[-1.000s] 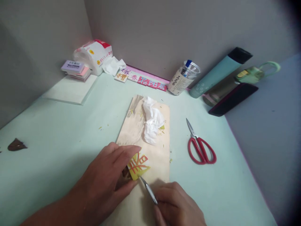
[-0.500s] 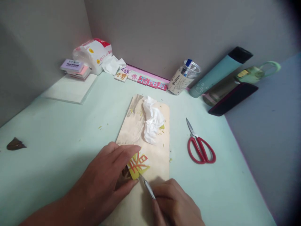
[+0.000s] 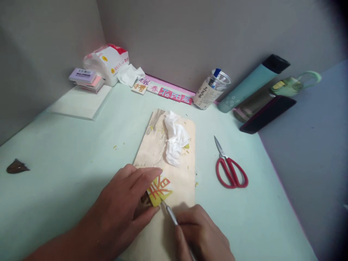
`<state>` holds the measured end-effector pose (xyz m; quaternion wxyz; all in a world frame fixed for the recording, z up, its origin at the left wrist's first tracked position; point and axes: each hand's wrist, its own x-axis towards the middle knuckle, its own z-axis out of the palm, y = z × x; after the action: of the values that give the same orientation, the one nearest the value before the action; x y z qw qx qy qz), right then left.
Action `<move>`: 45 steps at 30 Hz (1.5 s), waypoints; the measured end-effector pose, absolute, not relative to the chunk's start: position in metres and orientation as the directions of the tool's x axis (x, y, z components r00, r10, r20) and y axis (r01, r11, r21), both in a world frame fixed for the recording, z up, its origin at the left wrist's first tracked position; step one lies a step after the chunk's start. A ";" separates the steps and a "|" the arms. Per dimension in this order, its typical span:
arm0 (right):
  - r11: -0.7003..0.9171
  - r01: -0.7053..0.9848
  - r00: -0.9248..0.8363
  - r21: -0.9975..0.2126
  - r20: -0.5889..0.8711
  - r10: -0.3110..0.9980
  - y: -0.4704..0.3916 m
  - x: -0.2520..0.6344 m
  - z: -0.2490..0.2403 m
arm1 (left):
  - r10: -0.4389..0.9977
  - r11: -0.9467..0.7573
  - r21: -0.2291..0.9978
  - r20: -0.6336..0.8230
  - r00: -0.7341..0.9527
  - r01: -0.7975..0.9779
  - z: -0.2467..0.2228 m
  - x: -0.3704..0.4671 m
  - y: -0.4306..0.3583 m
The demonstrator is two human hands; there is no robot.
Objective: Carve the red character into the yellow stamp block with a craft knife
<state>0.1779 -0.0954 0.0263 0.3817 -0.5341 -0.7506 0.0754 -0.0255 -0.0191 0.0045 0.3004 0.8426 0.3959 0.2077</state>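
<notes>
My left hand (image 3: 127, 203) grips a small yellow-green carving block (image 3: 156, 200) by its edges, thumb below and fingers above. An orange character stands out on the block, with pale carved-away patches around it. In my right hand (image 3: 202, 232) is a silver craft knife (image 3: 171, 215), held like a pen, its tip touching the block's lower edge. Both hands work over a light wooden board (image 3: 146, 152). Crumpled white tissue (image 3: 175, 139) lies on the board above the block, with yellow-green shavings around it. A dark brown patch shows beneath the block, partly hidden by my left hand.
Red-handled scissors (image 3: 230, 168) lie right of the board. At the back are a tissue pack (image 3: 108, 61), several lettered tiles (image 3: 175, 95), a clear cup of pens (image 3: 209, 90), two bottles (image 3: 251, 85) and a dark case (image 3: 268, 114). A brown scrap (image 3: 17, 166) sits far left.
The knife tip has barely shifted along the block's lower edge, and my right hand has moved slightly. My left hand keeps the block in place; the whole view has drifted a little.
</notes>
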 end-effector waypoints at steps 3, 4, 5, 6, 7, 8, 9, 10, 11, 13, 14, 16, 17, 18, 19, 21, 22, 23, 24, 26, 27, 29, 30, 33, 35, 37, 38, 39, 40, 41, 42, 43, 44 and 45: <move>0.419 0.754 -0.150 -0.507 0.487 0.860 -0.093 0.174 0.024 | 0.796 -0.504 0.675 0.122 0.593 0.539 0.004 -0.024 -0.020; 0.417 0.755 -0.138 -0.506 0.500 0.855 -0.092 0.172 0.023 | 0.797 -0.504 0.675 0.124 0.591 0.539 0.004 -0.024 -0.020; 0.405 0.759 -0.107 -0.510 0.516 0.850 -0.092 0.170 0.021 | 0.799 -0.505 0.673 0.128 0.588 0.540 0.004 -0.023 -0.020; 0.390 0.760 -0.050 -0.520 0.552 0.832 -0.092 0.168 0.020 | 0.800 -0.507 0.671 0.132 0.586 0.540 0.004 -0.023 -0.020; 0.387 0.760 0.002 -0.522 0.597 0.802 -0.092 0.168 0.019 | 0.799 -0.511 0.670 0.138 0.586 0.538 0.004 -0.023 -0.020; 0.388 0.759 0.026 -0.522 0.620 0.784 -0.093 0.168 0.019 | 0.799 -0.512 0.670 0.143 0.584 0.538 0.005 -0.022 -0.020; 0.411 0.762 -0.019 -0.500 0.617 0.787 -0.093 0.169 0.019 | 0.795 -0.519 0.668 0.148 0.588 0.533 0.005 -0.022 -0.020; 0.429 0.766 -0.123 -0.479 0.546 0.829 -0.093 0.171 0.020 | 0.792 -0.524 0.667 0.153 0.590 0.530 0.005 -0.022 -0.020; 0.459 0.765 -0.198 -0.452 0.513 0.835 -0.093 0.174 0.021 | 0.791 -0.528 0.665 0.160 0.591 0.528 0.005 -0.021 -0.020; 0.493 0.765 -0.264 -0.415 0.495 0.828 -0.092 0.179 0.022 | 0.799 -0.527 0.663 0.172 0.576 0.532 0.005 -0.020 -0.020; 0.504 0.766 -0.272 -0.398 0.510 0.816 -0.091 0.180 0.022 | 0.804 -0.523 0.664 0.176 0.568 0.534 0.005 -0.020 -0.021; 0.524 0.768 -0.295 -0.368 0.523 0.800 -0.090 0.183 0.020 | 0.810 -0.515 0.668 0.176 0.559 0.536 0.004 -0.019 -0.021; 0.537 0.765 -0.310 -0.355 0.527 0.791 -0.089 0.183 0.019 | 0.809 -0.517 0.669 0.177 0.561 0.535 0.004 -0.019 -0.021; 0.550 0.761 -0.327 -0.345 0.527 0.784 -0.089 0.184 0.018 | 0.808 -0.518 0.667 0.177 0.562 0.535 0.004 -0.019 -0.022; 0.561 0.753 -0.346 -0.343 0.519 0.782 -0.089 0.185 0.017 | 0.808 -0.520 0.665 0.180 0.561 0.536 0.004 -0.019 -0.022; 0.563 0.743 -0.365 -0.361 0.487 0.793 -0.089 0.187 0.017 | 0.808 -0.522 0.661 0.182 0.561 0.538 0.004 -0.019 -0.021; 0.560 0.740 -0.369 -0.372 0.471 0.801 -0.089 0.189 0.017 | 0.809 -0.521 0.661 0.180 0.560 0.540 0.004 -0.019 -0.021; 0.557 0.738 -0.371 -0.380 0.461 0.806 -0.089 0.190 0.018 | 0.809 -0.519 0.662 0.178 0.560 0.541 0.004 -0.019 -0.020; 0.563 0.733 -0.374 -0.382 0.465 0.802 -0.089 0.192 0.019 | 0.808 -0.518 0.664 0.173 0.563 0.539 0.004 -0.019 -0.020; 0.585 0.719 -0.382 -0.376 0.489 0.784 -0.088 0.194 0.019 | 0.810 -0.511 0.668 0.162 0.564 0.541 0.003 -0.020 -0.020; 0.591 0.711 -0.383 -0.382 0.494 0.780 -0.087 0.194 0.019 | 0.808 -0.511 0.668 0.160 0.566 0.540 0.003 -0.020 -0.020; 0.573 0.685 -0.354 -0.450 0.482 0.801 -0.088 0.195 0.017 | 0.808 -0.511 0.666 0.157 0.567 0.544 0.003 -0.022 -0.020; 0.545 0.662 -0.308 -0.515 0.475 0.824 -0.088 0.194 0.015 | 0.807 -0.514 0.663 0.157 0.569 0.545 0.003 -0.022 -0.021; 0.437 0.516 -0.144 -0.736 0.429 0.892 -0.092 0.193 0.010 | 0.795 -0.529 0.655 0.159 0.586 0.540 0.002 -0.023 -0.021; 0.343 0.434 -0.093 -0.833 0.338 0.937 -0.094 0.193 0.010 | 0.796 -0.529 0.652 0.161 0.583 0.543 0.001 -0.023 -0.020; 0.260 0.410 -0.082 -0.874 0.248 0.965 -0.096 0.194 0.013 | 0.806 -0.520 0.653 0.160 0.571 0.551 0.001 -0.022 -0.020; 0.226 0.413 -0.068 -0.882 0.218 0.974 -0.097 0.194 0.015 | 0.808 -0.517 0.653 0.159 0.568 0.553 0.001 -0.021 -0.020; 0.211 0.419 -0.051 -0.883 0.209 0.977 -0.098 0.194 0.017 | 0.804 -0.520 0.654 0.157 0.573 0.550 0.001 -0.021 -0.019; 0.204 0.423 -0.031 -0.883 0.211 0.977 -0.099 0.195 0.019 | 0.800 -0.523 0.654 0.155 0.580 0.546 0.001 -0.021 -0.019; 0.202 0.427 -0.014 -0.881 0.217 0.976 -0.099 0.194 0.020 | 0.800 -0.521 0.654 0.152 0.580 0.548 0.001 -0.021 -0.019; 0.211 0.432 -0.005 -0.877 0.232 0.973 -0.099 0.194 0.020 | 0.802 -0.518 0.654 0.147 0.579 0.551 0.002 -0.021 -0.020; 0.241 0.433 -0.003 -0.868 0.267 0.964 -0.099 0.194 0.019 | 0.804 -0.514 0.656 0.144 0.577 0.553 0.002 -0.021 -0.020; 0.286 0.431 -0.009 -0.856 0.313 0.950 -0.098 0.193 0.017 | 0.809 -0.506 0.659 0.139 0.571 0.557 0.003 -0.021 -0.020; 0.339 0.427 -0.016 -0.838 0.368 0.930 -0.097 0.192 0.014 | 0.813 -0.499 0.661 0.134 0.567 0.560 0.003 -0.021 -0.020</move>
<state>0.1920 -0.0973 0.0144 0.4798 -0.5118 -0.6628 0.2620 -0.0211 -0.0202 0.0035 0.2871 0.8373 0.4097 0.2205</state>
